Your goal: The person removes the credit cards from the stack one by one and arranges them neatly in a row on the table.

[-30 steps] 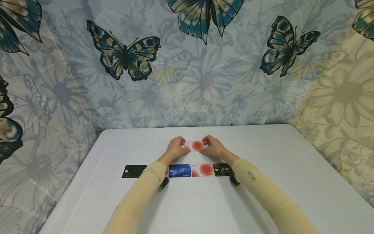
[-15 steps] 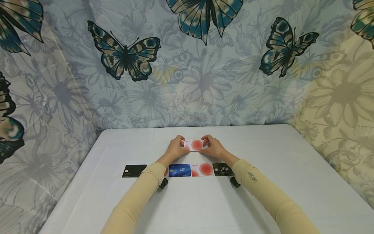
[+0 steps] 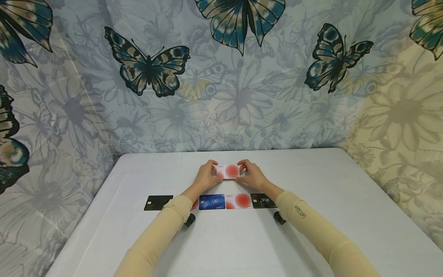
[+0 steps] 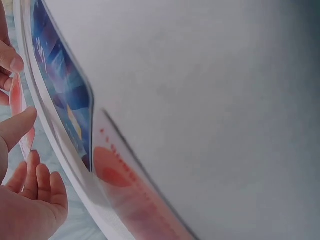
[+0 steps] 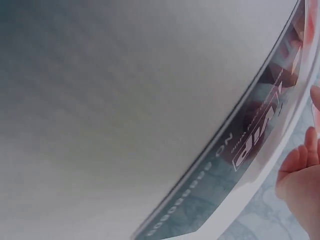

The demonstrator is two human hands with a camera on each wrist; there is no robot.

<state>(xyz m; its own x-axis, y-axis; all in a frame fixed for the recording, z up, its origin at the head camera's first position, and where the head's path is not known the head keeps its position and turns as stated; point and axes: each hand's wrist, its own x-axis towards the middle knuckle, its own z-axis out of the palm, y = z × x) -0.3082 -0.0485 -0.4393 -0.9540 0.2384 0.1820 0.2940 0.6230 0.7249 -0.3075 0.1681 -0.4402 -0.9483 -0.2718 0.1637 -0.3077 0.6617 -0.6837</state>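
Observation:
A white card with red circles (image 3: pixel 231 171) is held level between both hands over the far half of the table. My left hand (image 3: pixel 207 177) pinches its left end between thumb and fingers; my right hand (image 3: pixel 252 177) grips the right end the same way. Seen from the left wrist, the held card (image 4: pixel 17 95) stands nearly edge-on between the left hand (image 4: pixel 35 200) and the other hand's fingers. Closer to me lies a row of cards: a black VIP card (image 3: pixel 156 202), a mostly hidden red one (image 3: pixel 195 204), a blue VIP card (image 3: pixel 212 202), a red-circle card (image 3: pixel 238 201) and a black Vip card (image 3: pixel 262 200).
White cloth covers the table (image 3: pixel 311 231), whose far edge meets a butterfly-and-flower wall covering (image 3: pixel 242 96). Dark wrist devices (image 3: pixel 279 218) hang under both forearms, near the card row. The left sleeve (image 3: pixel 155 234) overlaps part of that row.
Both hands and the held card have shifted very slightly left in the head view, as has the card row. A thin dark line now shows along the held card's lower edge.

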